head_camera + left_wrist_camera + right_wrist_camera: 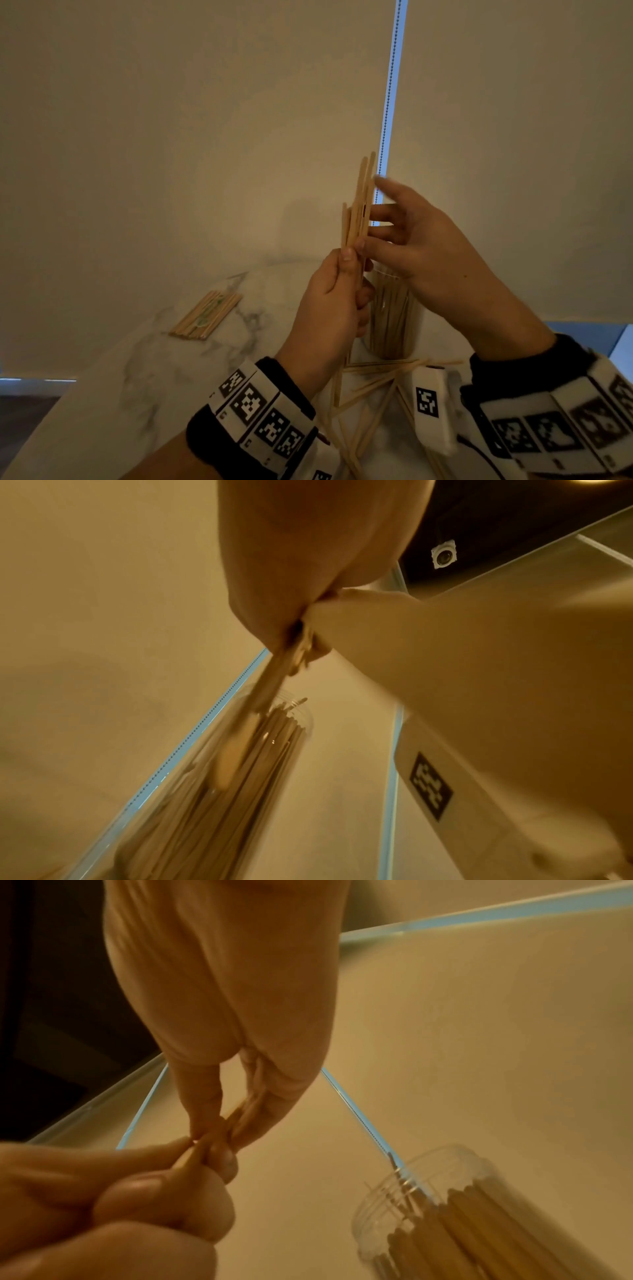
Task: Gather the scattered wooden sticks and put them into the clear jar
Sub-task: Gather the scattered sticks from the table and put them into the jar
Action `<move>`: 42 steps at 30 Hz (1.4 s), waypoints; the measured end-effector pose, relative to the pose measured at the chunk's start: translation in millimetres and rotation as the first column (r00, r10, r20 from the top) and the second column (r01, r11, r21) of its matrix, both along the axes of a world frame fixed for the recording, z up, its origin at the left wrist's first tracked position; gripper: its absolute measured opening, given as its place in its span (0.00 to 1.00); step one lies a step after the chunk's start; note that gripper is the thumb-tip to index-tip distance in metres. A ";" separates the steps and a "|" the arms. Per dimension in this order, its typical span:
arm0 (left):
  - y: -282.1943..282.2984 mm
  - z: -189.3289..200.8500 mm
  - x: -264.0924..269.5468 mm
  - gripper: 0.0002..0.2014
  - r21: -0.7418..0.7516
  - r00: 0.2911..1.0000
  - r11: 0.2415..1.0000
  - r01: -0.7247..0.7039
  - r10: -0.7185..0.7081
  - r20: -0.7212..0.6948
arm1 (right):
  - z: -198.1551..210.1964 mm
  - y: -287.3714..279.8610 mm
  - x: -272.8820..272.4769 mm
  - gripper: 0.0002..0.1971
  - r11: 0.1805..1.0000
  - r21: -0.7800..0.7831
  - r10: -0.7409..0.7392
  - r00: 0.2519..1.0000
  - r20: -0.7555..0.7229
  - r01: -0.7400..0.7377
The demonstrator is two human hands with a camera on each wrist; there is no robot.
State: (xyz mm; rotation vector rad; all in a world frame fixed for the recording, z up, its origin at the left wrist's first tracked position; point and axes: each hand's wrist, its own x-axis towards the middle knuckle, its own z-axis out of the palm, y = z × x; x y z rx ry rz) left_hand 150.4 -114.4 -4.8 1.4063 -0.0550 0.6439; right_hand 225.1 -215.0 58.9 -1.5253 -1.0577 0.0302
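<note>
My left hand (344, 270) grips the lower part of a bundle of wooden sticks (359, 205) and holds it upright above the table. From the right, my right hand (368, 236) pinches the same bundle, thumb in front and straight fingers behind; the right wrist view shows the sticks (236, 1121) between thumb and fingers. Just behind and below both hands stands the clear jar (394, 318), upright and packed with sticks. In the left wrist view the blurred sticks (263, 693) hang in front of the jar (192, 791). Several loose sticks (380, 380) lie crossed on the table under my wrists.
A neat flat row of sticks (207, 315) lies on the white marble table (144, 383) at the left. The table's left edge is close, with dark floor beyond. A pale blind with a bead chain (388, 102) hangs behind.
</note>
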 end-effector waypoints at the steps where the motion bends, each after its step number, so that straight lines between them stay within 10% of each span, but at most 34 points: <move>1: -0.2 -0.2 -0.3 0.17 0.002 1.000 1.000 0.014 -0.014 0.001 | 1.9 -1.1 -0.8 0.31 1.000 -0.012 -0.010 0.999 0.051 0.010; 4: 2.9 0.2 -0.8 0.17 0.015 0.999 0.999 0.048 -0.049 0.024 | 2.1 -2.5 -0.6 0.23 1.000 -0.022 -0.013 0.994 0.105 0.016; 10: 0.1 3.4 -4.2 0.16 0.038 0.982 0.981 0.189 -0.188 -0.032 | 8.5 -11.5 3.1 0.49 0.997 0.080 -0.025 0.989 0.142 0.014; 17: -9.1 3.5 -8.0 0.19 0.045 0.974 0.974 0.223 -0.220 -0.048 | 18.9 -22.4 1.0 0.23 0.994 0.023 -0.106 0.967 0.231 0.104; 27: -7.4 5.8 -11.2 0.16 0.054 0.959 0.959 0.278 -0.274 -0.079 | 16.2 -18.4 -9.5 0.40 0.979 0.021 -0.199 0.916 0.348 0.205; 32: -13.0 5.7 -14.5 0.17 0.065 0.951 0.951 0.303 -0.298 -0.079 | 18.3 -17.6 -7.8 0.16 0.962 0.056 -0.270 0.897 0.349 0.267; 37: -11.5 6.3 -14.1 0.17 0.072 0.951 0.949 0.305 -0.300 -0.075 | 16.6 -17.7 -12.0 0.34 0.977 0.068 -0.213 0.922 0.323 0.202; 42: -12.9 4.3 -12.3 0.16 0.059 0.944 0.943 0.327 -0.323 -0.071 | 16.5 -17.9 -9.6 0.25 0.971 0.045 -0.236 0.916 0.325 0.234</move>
